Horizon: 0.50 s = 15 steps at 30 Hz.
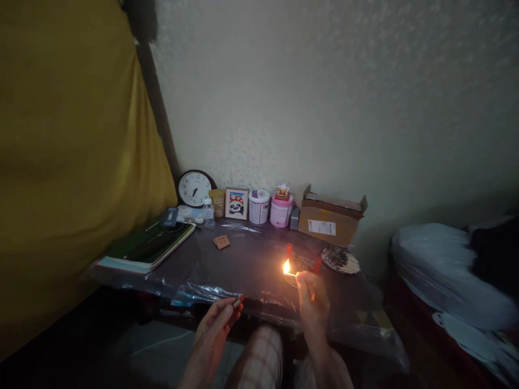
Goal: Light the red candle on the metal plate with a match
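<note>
A burning match (292,275) is pinched in the fingertips of my right hand (314,303), its bright flame (286,267) pointing up at the left end. Just behind the flame stands a short red candle (289,250). Another red stick-like piece (317,265), perhaps a candle, shows right beside my right hand, partly covered by it. Around them, the edge of a round dish is faintly lit. My left hand (215,324), lower and to the left at the table's near edge, is closed on a small red-and-tan matchbox (239,301).
Matches with dark heads (340,260) lie heaped at right. Along the wall stand a clock (195,188), a framed panda picture (237,204), two tins (259,207) and a cardboard box (330,221). Books (150,248) and brown card pieces (221,242) are left on the plastic-covered table (251,259).
</note>
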{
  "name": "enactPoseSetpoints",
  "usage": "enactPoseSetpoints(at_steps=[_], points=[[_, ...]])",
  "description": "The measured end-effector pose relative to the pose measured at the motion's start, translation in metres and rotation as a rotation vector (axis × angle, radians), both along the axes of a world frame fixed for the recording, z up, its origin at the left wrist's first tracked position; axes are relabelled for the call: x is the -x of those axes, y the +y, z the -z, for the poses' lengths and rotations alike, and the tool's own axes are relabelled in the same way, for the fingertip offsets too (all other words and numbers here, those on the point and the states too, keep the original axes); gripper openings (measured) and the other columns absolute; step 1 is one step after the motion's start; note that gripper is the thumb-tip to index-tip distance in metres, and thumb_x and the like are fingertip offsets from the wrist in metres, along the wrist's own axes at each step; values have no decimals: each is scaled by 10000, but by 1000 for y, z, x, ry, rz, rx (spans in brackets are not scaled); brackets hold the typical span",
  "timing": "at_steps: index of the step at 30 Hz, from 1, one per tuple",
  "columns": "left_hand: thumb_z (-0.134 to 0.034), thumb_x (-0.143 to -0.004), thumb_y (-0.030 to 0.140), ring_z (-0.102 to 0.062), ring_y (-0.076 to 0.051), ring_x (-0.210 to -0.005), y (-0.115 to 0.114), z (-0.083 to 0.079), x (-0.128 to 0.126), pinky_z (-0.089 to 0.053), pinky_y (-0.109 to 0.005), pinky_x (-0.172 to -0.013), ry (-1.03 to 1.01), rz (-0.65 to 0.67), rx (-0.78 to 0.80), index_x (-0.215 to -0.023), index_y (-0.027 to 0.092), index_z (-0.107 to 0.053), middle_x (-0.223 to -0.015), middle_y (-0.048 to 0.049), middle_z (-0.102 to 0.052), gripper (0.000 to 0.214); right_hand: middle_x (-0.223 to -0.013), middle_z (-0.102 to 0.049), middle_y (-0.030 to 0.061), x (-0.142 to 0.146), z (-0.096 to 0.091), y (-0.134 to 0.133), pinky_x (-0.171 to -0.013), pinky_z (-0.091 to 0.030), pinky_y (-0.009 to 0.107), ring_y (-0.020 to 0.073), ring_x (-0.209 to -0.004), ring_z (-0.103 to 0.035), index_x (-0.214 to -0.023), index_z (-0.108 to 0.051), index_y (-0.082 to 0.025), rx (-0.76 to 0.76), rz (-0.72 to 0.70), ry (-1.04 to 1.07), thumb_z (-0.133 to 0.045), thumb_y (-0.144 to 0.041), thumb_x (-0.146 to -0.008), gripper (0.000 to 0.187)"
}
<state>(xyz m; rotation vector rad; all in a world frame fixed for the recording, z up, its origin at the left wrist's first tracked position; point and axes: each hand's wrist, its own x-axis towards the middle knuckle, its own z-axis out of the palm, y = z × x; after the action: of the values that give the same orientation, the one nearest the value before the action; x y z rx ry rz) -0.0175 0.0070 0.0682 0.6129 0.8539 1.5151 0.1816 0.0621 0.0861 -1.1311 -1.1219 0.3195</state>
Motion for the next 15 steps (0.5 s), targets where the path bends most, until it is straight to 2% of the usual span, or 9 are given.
enactPoseSetpoints(at_steps=[5,10,15], points=[[-726,-676,315,-632,-192,-869,0,2,1,-452,-315,-859,6,-1,26,-818,164,-715,-887,-71,-731,207,-825,-624,10,-3,1,3,-763,-468,315,170,-809,-571,-747,-627,-209,-4,-29,-5,-569,-310,-820,138],[-711,-697,301,-633,-190,-898,2,6,2,-445,-312,-897,4,9,13,-836,169,-713,-903,-66,-728,192,-789,-652,23,-6,-1,5,-716,-477,301,177,-768,-588,-746,-640,-189,58,-19,15,-596,-347,-793,170],[-735,-665,332,-641,-212,-894,1,3,1,-451,-343,-905,12,-4,39,-819,162,-715,-883,-77,-729,230,-768,-668,19,-9,-1,7,-698,-484,293,178,-743,-604,-754,-658,-190,140,2,18,-603,-381,-776,201]])
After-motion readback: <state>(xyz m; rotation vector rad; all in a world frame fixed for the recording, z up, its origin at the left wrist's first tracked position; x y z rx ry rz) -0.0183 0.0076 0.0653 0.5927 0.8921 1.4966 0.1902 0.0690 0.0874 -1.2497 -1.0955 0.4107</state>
